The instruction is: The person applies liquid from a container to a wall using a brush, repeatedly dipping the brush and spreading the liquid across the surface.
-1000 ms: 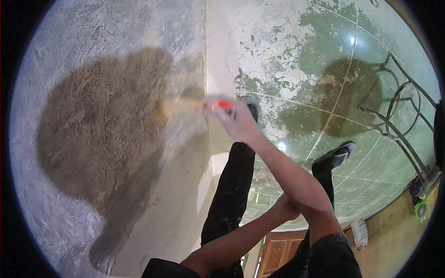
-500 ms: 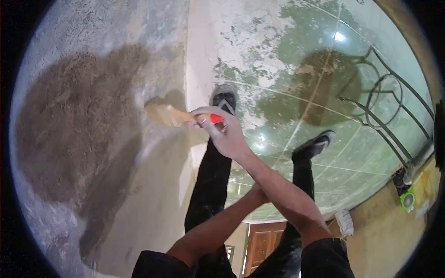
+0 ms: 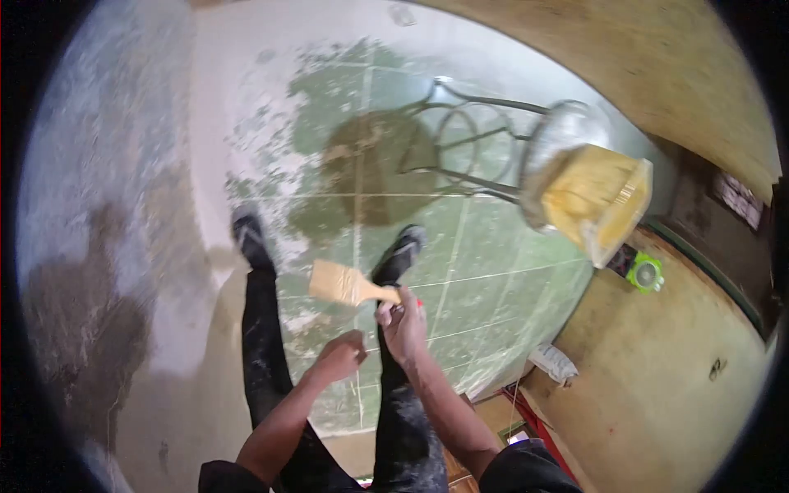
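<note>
My right hand [image 3: 403, 329] is closed around the handle of a wide paintbrush [image 3: 339, 283], whose pale bristles point left over the floor. A bit of red shows on the handle by my fingers. My left hand [image 3: 341, 358] hangs lower and to the left, its fingers curled in with nothing visible in them. A yellow plastic container [image 3: 604, 185], cut open and smeared inside, sits on a round-topped stool [image 3: 575, 123] to the right, apart from both hands.
A patchy plastered wall [image 3: 123, 172] rises on the left. Green floor tiles [image 3: 436, 246], partly coated in white, lie around my feet. The stool's dark metal legs [image 3: 485, 185] reach leftward. Near the right wall are a lime-green fan-like device [image 3: 645, 273] and a white sack [image 3: 555, 363].
The view has turned right, bringing the container and stool top into sight. My right hand has drawn the brush back from the wall side, and my arms are uncrossed.
</note>
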`<state>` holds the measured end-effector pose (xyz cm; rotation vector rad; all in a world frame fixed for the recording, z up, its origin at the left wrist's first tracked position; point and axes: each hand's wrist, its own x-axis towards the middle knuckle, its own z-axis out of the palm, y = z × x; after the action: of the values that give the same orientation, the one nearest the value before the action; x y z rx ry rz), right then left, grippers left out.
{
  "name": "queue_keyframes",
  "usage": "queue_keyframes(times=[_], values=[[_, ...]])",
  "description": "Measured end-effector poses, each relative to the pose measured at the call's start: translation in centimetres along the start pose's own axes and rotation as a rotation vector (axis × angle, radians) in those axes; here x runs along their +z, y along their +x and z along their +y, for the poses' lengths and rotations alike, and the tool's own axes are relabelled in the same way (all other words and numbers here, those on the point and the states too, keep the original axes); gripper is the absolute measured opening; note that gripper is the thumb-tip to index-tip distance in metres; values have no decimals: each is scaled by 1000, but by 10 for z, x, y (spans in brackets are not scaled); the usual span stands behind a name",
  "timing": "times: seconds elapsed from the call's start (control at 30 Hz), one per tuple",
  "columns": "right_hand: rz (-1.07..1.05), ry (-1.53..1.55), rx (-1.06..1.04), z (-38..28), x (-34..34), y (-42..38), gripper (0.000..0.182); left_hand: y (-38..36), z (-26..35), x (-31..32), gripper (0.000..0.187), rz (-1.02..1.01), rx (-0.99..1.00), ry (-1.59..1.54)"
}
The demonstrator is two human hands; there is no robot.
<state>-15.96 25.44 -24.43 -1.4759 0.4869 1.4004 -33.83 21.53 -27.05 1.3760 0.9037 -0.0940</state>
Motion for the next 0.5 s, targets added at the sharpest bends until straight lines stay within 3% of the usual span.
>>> queue_keyframes(times=[0.13, 0.27, 0.33, 0.47, 0.5], values=[[2, 74, -176, -93, 1, -78, 38, 1, 29, -4, 14, 40, -138, 8], [92, 163, -440, -197, -2, -151, 33, 29, 105, -29, 12, 113, -37, 79], [99, 194, -616, -241, -25, -173, 35, 46, 154, -39, 11, 269, 224, 57], [130, 249, -795, -302, -78, -193, 36, 85, 263, -44, 26, 330, 205, 115], [215, 145, -823, -315, -85, -197, 36, 100, 282, -39, 26, 321, 216, 127]])
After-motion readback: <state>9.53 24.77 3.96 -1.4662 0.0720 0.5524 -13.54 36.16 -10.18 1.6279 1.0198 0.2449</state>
